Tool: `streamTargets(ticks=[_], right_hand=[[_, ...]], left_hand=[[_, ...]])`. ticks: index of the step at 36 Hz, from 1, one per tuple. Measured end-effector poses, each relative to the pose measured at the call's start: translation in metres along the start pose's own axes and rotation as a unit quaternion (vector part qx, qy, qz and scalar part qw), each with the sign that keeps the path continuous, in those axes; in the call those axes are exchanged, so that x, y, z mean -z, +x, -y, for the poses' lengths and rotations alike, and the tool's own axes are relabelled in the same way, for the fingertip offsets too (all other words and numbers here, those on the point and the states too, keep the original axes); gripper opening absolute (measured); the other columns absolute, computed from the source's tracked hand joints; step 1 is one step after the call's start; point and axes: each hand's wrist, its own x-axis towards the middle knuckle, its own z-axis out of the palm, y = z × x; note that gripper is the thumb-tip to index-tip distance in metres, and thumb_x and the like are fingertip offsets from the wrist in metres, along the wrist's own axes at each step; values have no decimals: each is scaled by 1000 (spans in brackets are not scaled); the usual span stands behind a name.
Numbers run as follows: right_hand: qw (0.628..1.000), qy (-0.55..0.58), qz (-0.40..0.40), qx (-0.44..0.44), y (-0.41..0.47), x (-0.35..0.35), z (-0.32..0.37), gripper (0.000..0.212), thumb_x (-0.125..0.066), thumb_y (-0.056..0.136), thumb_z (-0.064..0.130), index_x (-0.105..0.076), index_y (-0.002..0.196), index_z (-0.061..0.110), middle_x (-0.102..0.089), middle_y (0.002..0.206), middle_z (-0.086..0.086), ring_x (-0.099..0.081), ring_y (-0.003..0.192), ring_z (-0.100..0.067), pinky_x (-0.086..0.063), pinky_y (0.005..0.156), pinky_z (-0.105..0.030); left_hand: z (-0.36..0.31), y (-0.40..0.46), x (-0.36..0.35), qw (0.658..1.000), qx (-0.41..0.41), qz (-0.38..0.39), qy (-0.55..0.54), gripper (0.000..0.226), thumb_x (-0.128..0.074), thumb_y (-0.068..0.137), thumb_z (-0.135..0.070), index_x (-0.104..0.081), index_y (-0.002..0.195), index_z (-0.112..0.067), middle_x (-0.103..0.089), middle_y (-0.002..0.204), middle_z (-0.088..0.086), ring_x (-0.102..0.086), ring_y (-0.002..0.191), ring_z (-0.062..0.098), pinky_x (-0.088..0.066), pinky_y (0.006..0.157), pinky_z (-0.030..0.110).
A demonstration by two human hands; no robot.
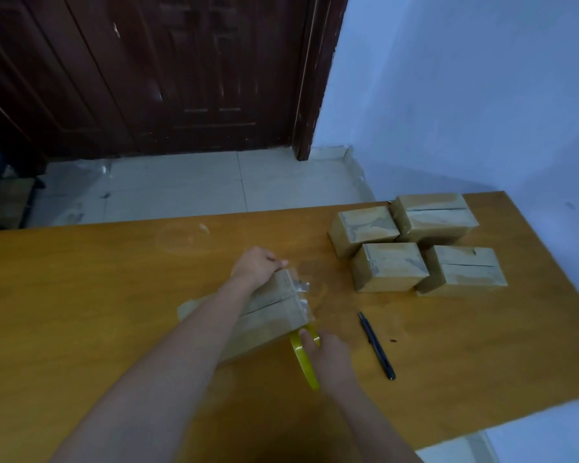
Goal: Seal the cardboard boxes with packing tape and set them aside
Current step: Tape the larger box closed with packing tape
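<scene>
The orange surface [81, 295] reaches its far edge before the tiled floor. Four boxes [388, 266] cluster at its far right corner. Mid-surface, the left hand [256, 265] grips a box [274, 312], fingers curled over its far end. The right hand [328, 354] pinches the tape [303, 360] touching that box's near right corner. A pen [376, 345] lies just right, bare surface beyond.

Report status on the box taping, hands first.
Left hand grips far end of box. Right hand holds yellow tape roll at near corner. Four boxes set aside at right; black pen beside work, not blocking.
</scene>
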Motion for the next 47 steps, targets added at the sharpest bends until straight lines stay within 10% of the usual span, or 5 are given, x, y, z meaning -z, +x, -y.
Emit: streamTargets(ticks=[12,23,29,39,47], right_hand=[[996,88,-10,21,6,-7,-10,36,-43,99,39,-60,96,8,-57,79,-8,-52,71,-19,-35,62,-30],[939,344,25,-6,-6,-47,0,20,-53,91,34,-58,83,17,-56,76,-3,-53,68,-15,-41,63,-27],[935,345,61,48,-8,-48,-25,8,-59,89,9,-60,97,12,-60,81,5,-56,73,-6,-45,67,-19],[988,138,-54,48,-8,-63,-36,45,-49,94,45,-39,59,19,-38,56,5,-36,51,-6,-29,50,-21],[982,188,-26,3,-17,-78,-45,57,-28,91,57,-62,95,12,-60,79,0,-55,73,-12,-44,73,-33]], left_hand=[[-4,11,-7,991,117,9,64,27,-49,89,-27,-62,104,-9,-61,111,5,-59,102,29,-44,76,27],[4,-42,-19,865,-311,-341,194,32,-40,92,-28,-66,88,-11,-59,83,4,-59,78,26,-46,62,34],[60,-89,-61,864,-317,-253,300,43,-39,90,-39,-63,119,-17,-61,120,2,-57,110,24,-35,92,35],[62,-96,-55,886,-239,-111,381,91,-33,83,-75,-14,151,-18,-29,155,0,-28,143,19,-8,116,33],[61,-95,-60,886,-219,-126,390,112,-54,68,-80,-15,152,-18,-23,157,0,-19,146,18,-1,116,31]])
